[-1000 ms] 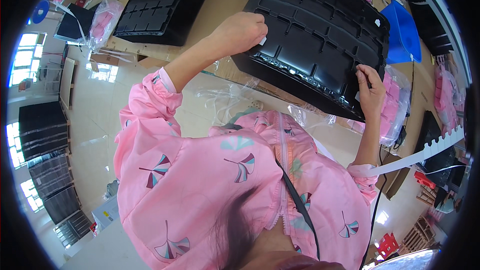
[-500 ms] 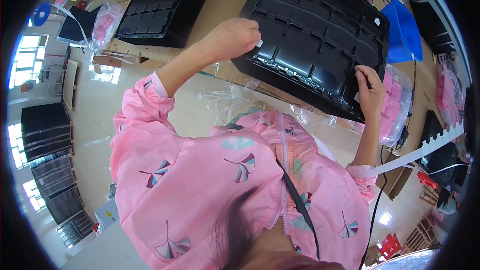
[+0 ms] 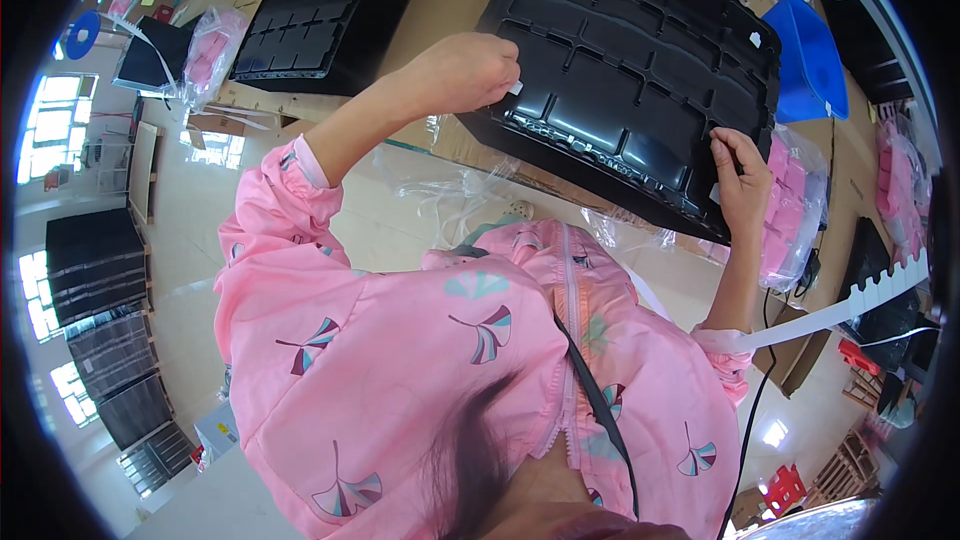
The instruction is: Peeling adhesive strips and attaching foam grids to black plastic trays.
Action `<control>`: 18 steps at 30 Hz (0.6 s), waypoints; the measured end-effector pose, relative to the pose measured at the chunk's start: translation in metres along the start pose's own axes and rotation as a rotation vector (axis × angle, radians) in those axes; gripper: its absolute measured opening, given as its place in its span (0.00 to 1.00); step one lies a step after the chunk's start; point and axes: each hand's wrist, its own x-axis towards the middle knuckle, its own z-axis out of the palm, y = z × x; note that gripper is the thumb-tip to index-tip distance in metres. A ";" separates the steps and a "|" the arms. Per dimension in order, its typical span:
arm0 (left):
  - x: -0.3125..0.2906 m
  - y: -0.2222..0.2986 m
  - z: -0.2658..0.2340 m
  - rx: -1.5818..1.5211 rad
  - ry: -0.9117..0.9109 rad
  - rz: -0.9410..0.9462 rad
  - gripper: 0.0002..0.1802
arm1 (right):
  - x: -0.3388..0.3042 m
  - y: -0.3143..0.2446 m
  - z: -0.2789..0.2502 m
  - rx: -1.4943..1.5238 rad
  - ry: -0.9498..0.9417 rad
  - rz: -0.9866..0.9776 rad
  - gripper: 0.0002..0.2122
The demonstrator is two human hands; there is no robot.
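A deep stack of black plastic trays (image 3: 620, 90) with ribbed pockets stands tilted before me on the bench. My left hand (image 3: 470, 72) is closed at its near left corner, fingers pressed together. Just below those fingertips a small white tab (image 3: 515, 88) shows; what the fingers pinch is hidden. At the near right edge my right hand (image 3: 742, 180) has its thumb and bent forefinger closed on the top tray. Another white tab sits by its palm, and a further white tab (image 3: 756, 40) marks the far right edge.
A second black tray stack (image 3: 325, 25) stands to the left on the cardboard-topped bench (image 3: 440, 15). At the right are a blue bin (image 3: 808, 60) and bagged pink pieces (image 3: 790, 210). Clear plastic film (image 3: 455, 202) hangs below the bench edge; a black cord (image 3: 752, 405) runs down beside my right arm.
My left hand has shifted very slightly left, its forearm and sleeve moving with it. My right hand and the tray stack look nearly unchanged.
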 end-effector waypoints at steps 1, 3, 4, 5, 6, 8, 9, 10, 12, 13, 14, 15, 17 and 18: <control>0.001 0.000 -0.001 -0.003 -0.007 0.000 0.05 | 0.000 0.000 0.000 0.006 -0.004 0.013 0.07; 0.005 -0.001 -0.002 0.013 -0.008 -0.001 0.05 | 0.000 0.000 0.000 0.009 -0.005 0.023 0.07; 0.009 -0.002 -0.001 0.031 -0.002 -0.001 0.05 | 0.000 -0.001 0.000 0.005 -0.002 0.021 0.07; 0.011 -0.003 0.000 0.049 0.005 -0.001 0.05 | 0.000 -0.001 0.000 0.000 0.000 0.018 0.07; 0.012 -0.004 0.000 0.043 0.008 0.000 0.05 | 0.000 -0.001 0.000 -0.001 -0.003 0.022 0.07; 0.013 -0.004 0.001 0.030 0.015 0.004 0.04 | 0.000 -0.001 0.000 -0.005 -0.007 0.030 0.07; 0.011 -0.003 0.000 0.030 -0.001 0.018 0.04 | 0.000 0.000 0.000 -0.005 -0.005 0.030 0.07; 0.007 0.000 -0.001 0.030 -0.017 0.033 0.04 | -0.001 0.000 0.000 -0.005 -0.003 0.030 0.07; 0.002 -0.001 -0.004 0.006 -0.053 0.035 0.04 | -0.001 0.000 0.000 -0.004 -0.001 0.030 0.07; 0.001 -0.003 -0.006 -0.018 -0.073 0.022 0.04 | -0.001 0.000 0.000 -0.003 -0.001 0.030 0.07; 0.000 -0.004 -0.007 -0.042 -0.092 0.008 0.04 | -0.001 0.000 0.000 -0.003 -0.002 0.030 0.07; 0.000 -0.005 -0.006 -0.052 -0.073 -0.005 0.04 | -0.001 0.000 0.000 -0.002 0.000 0.030 0.07; 0.000 -0.006 -0.004 -0.074 -0.035 -0.032 0.04 | -0.001 0.002 0.000 -0.001 0.004 0.031 0.07; 0.000 -0.005 -0.004 -0.084 -0.011 -0.050 0.05 | -0.001 0.001 0.000 -0.002 0.004 0.028 0.07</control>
